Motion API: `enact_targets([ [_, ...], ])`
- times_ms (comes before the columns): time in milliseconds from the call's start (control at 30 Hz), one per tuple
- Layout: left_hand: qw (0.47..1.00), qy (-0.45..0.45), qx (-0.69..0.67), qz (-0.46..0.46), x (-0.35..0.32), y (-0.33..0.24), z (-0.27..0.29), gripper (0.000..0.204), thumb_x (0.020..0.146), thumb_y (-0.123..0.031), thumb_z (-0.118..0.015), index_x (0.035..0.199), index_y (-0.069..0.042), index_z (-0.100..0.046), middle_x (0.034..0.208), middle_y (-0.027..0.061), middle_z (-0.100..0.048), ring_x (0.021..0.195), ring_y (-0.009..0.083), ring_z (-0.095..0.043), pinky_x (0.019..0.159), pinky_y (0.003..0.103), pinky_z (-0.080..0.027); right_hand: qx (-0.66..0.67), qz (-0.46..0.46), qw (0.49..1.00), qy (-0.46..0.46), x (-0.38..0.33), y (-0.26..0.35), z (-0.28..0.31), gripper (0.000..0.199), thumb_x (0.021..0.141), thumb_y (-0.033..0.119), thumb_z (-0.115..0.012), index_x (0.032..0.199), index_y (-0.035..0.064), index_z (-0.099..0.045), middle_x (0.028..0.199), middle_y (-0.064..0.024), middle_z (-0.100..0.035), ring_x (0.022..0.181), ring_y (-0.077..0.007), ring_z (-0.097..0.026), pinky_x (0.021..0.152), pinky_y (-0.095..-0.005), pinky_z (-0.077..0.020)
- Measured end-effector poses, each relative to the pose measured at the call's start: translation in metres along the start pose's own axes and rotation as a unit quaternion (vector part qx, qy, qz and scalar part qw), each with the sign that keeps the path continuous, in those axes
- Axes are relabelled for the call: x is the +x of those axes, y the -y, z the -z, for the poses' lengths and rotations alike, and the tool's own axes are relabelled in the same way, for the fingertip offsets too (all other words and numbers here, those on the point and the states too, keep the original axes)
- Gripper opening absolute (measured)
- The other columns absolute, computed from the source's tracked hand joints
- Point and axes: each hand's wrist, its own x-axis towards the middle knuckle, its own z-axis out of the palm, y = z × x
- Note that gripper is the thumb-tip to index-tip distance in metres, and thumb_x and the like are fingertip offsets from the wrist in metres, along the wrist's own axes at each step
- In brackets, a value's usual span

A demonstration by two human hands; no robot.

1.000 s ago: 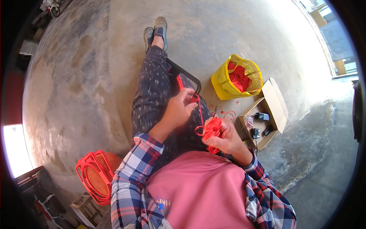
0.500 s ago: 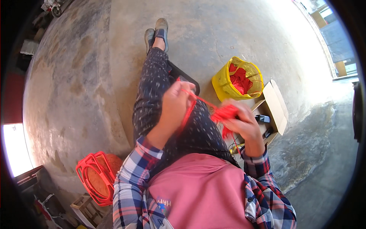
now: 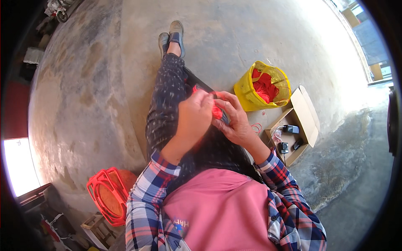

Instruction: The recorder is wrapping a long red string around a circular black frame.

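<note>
Both hands meet over the lap of the seated person: the left hand (image 3: 193, 115) and the right hand (image 3: 235, 121) are closed together on a small bundle of red cord or netting material (image 3: 216, 111), which shows only as a bright patch between the fingers; the exact finger placement on it cannot be told. The bundle sits above a dark flat board (image 3: 197, 83) resting along the outstretched legs. Judged from this layout, one piece is in hand and unfinished. To the person's right, a yellow woven plastic bag (image 3: 251, 97) stands on the concrete floor (image 3: 104, 83), holding more red material (image 3: 263, 85), so a stock remains. Just beside it lies an open cardboard box (image 3: 305, 113) with small dark items. Behind the left elbow stands a stack of red plastic frames (image 3: 105, 196).
</note>
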Motion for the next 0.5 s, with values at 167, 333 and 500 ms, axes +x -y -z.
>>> enact_targets([
  [167, 0.887, 0.147, -0.37, 0.233, 0.002, -0.005, 0.008, 0.02, 0.098, -0.019, -0.055, 0.084, -0.006, -0.059, 0.063, -0.0026, -0.049, 0.048, 0.0023, -0.038, 0.042, 0.021, -0.029, 0.364, -0.188, 0.904, -0.125, -0.017, 0.02, 0.032, 0.037, 0.09, 0.016, -0.062, 0.122, -0.0019, -0.054, 0.126, -0.0163, -0.053, 0.117, -0.0301, -0.054, 0.101, -0.0419, -0.0422],
  [333, 0.931, 0.114, -0.264, 0.223, 0.01, 0.027, 0.005, 0.023, 0.098, -0.024, -0.054, 0.085, -0.006, -0.057, 0.063, 0.0, -0.05, 0.04, 0.0039, -0.032, 0.036, 0.021, -0.021, 0.681, -0.127, 0.718, -0.062, -0.069, 0.011, 0.092, 0.033, 0.101, 0.035, -0.041, 0.105, 0.0047, -0.054, 0.068, -0.0053, -0.055, 0.059, -0.0143, -0.054, 0.083, -0.0356, -0.05],
  [500, 0.881, 0.154, -0.299, 0.334, 0.019, 0.041, -0.003, 0.014, 0.092, -0.021, -0.055, 0.088, -0.008, -0.054, 0.069, 0.0128, -0.062, 0.035, 0.0059, -0.032, 0.035, 0.023, -0.02, 0.463, -0.484, 0.739, -0.069, -0.135, -0.003, 0.102, 0.018, 0.095, 0.019, -0.057, 0.104, 0.0031, -0.059, 0.083, -0.0026, -0.061, 0.063, -0.009, -0.054, 0.057, -0.0251, -0.0444],
])
